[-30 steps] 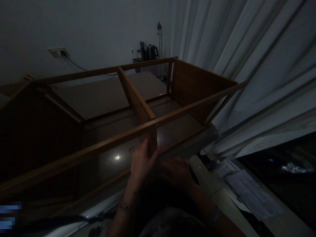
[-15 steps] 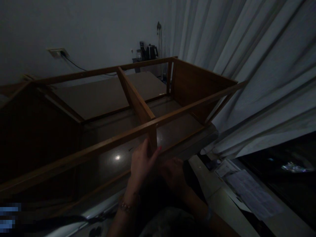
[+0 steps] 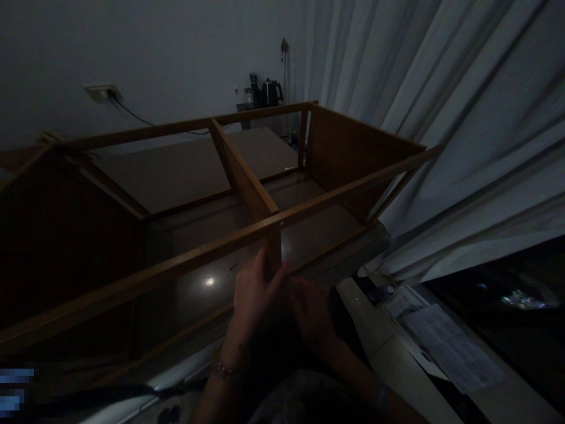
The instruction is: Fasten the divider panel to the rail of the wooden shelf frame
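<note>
A wooden cabinet frame (image 3: pixel 335 194) lies on its back in a dim room, its open side up. A middle divider panel (image 3: pixel 241 174) runs from the far rail to the near rail. My left hand (image 3: pixel 253 291) grips the short upright post (image 3: pixel 274 247) below the near rail, fingers wrapped on it. My right hand (image 3: pixel 311 309) sits just right of that post, low against the frame; what it holds is hidden in the dark.
White curtains (image 3: pixel 441 129) hang at the right. Papers (image 3: pixel 445 347) lie on a ledge at the lower right. An electric kettle (image 3: pixel 270 91) stands at the back wall, near a wall socket (image 3: pixel 103 92) with a cable.
My right hand shifted slightly left, closer to the post. My left hand and the frame have stayed put.
</note>
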`<state>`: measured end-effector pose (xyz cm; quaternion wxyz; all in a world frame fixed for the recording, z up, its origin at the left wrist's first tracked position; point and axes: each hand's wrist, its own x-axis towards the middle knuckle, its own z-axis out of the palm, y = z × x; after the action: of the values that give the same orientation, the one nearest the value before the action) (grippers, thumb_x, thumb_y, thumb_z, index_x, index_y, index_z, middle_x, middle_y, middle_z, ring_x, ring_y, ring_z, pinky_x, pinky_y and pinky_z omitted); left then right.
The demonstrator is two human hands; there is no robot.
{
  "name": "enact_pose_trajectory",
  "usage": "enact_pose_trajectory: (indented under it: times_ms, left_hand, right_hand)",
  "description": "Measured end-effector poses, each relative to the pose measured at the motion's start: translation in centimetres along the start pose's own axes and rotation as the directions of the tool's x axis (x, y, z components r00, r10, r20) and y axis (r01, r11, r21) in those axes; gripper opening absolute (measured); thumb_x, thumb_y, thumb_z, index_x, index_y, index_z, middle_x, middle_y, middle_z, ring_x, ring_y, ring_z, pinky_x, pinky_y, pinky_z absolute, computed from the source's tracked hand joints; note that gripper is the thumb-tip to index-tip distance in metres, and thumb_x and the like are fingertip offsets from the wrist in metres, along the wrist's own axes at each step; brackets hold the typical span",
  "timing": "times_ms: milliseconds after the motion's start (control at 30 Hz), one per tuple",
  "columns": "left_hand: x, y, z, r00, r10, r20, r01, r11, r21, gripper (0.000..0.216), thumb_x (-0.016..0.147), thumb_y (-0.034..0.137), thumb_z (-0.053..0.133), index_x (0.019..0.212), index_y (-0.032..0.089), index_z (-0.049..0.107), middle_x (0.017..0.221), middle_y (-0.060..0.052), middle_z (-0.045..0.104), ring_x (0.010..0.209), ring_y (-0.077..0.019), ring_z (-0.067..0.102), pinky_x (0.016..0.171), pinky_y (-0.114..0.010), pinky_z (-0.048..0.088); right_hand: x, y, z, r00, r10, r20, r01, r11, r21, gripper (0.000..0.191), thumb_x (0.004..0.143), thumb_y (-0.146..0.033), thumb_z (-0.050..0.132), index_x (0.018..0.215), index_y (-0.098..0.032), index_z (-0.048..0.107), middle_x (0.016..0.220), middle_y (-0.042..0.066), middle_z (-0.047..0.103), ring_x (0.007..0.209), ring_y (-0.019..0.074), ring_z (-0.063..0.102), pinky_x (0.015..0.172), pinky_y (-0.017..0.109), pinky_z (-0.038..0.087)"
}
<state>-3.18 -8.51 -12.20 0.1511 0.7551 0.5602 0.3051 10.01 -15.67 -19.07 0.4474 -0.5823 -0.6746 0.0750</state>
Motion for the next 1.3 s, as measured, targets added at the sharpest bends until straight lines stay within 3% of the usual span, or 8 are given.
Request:
enact_pose_trajectory:
  times_ms: [200, 467, 700, 967, 1133, 1300]
  left_hand:
    - [0.0, -0.1, 0.1, 1.0, 0.007, -0.005, -0.007, 1.0, 0.015, 0.038, 0.087, 0.055, 0.045, 0.096, 0.02, 0.055, 0.083, -0.005, 0.067, 0.075, -0.0194, 0.064, 0.063, -0.028, 0.045]
    - [0.0, -0.2, 0.2, 1.0, 0.027, -0.004, -0.027, 1.0, 0.014, 0.038, 0.087, 0.055, 0.046, 0.098, 0.02, 0.055, 0.081, -0.004, 0.067, 0.073, -0.0195, 0.064, 0.061, -0.027, 0.045]
    - [0.0, -0.3, 0.2, 1.0, 0.027, 0.001, -0.027, 0.999, -0.017, 0.038, 0.087, 0.054, 0.047, 0.1, 0.02, 0.054, 0.086, -0.005, 0.067, 0.078, -0.0196, 0.064, 0.065, -0.028, 0.046]
    - [0.0, -0.3, 0.1, 0.999, 0.036, -0.021, -0.036, 0.999, 0.005, 0.038, 0.087, 0.054, 0.046, 0.099, 0.019, 0.056, 0.082, -0.004, 0.066, 0.075, -0.0191, 0.064, 0.064, -0.029, 0.046]
    - [0.0, -0.3, 0.2, 0.999, 0.04, -0.026, -0.039, 0.999, 0.003, 0.039, 0.087, 0.055, 0.046, 0.101, 0.02, 0.055, 0.086, -0.005, 0.067, 0.078, -0.0196, 0.064, 0.065, -0.028, 0.047]
    - [0.0, -0.4, 0.3, 0.999, 0.035, -0.019, -0.035, 0.999, 0.015, 0.039, 0.087, 0.055, 0.046, 0.101, 0.019, 0.055, 0.086, -0.005, 0.067, 0.078, -0.0202, 0.064, 0.066, -0.029, 0.047]
  right_hand:
    - [0.4, 0.8, -1.6, 0.993, -0.115, 0.009, 0.115, 0.982, -0.148, 0.03, 0.096, -0.045, 0.042, 0.098, -0.022, 0.06, 0.084, 0.003, 0.07, 0.08, 0.0188, 0.059, 0.077, 0.035, 0.029]
    - [0.7, 0.7, -2.3, 0.969, -0.233, 0.086, 0.248, 0.926, -0.286, 0.028, 0.095, -0.038, 0.048, 0.076, -0.023, 0.061, 0.073, -0.001, 0.068, 0.077, 0.0177, 0.054, 0.075, 0.036, 0.023]
    - [0.5, 0.2, -2.1, 0.973, -0.198, 0.115, 0.221, 0.947, -0.233, 0.04, 0.101, -0.028, 0.034, 0.07, -0.021, 0.06, 0.062, 0.0, 0.065, 0.067, 0.0159, 0.053, 0.071, 0.034, 0.024]
    - [-0.1, -0.5, -0.8, 0.996, 0.015, 0.084, -0.003, 0.99, -0.14, 0.046, 0.101, -0.029, 0.031, 0.064, -0.02, 0.057, 0.059, 0.0, 0.062, 0.061, 0.0145, 0.055, 0.068, 0.033, 0.026]
    - [0.0, -0.1, -1.1, 0.997, -0.055, 0.055, 0.065, 0.974, -0.215, 0.034, 0.099, -0.035, 0.037, 0.084, -0.02, 0.063, 0.075, 0.002, 0.067, 0.073, 0.0174, 0.056, 0.074, 0.034, 0.027]
    - [0.4, 0.1, -1.9, 0.988, -0.126, 0.094, 0.149, 0.94, -0.307, 0.03, 0.095, -0.036, 0.046, 0.074, -0.021, 0.061, 0.07, 0.002, 0.064, 0.073, 0.0182, 0.054, 0.075, 0.034, 0.027]
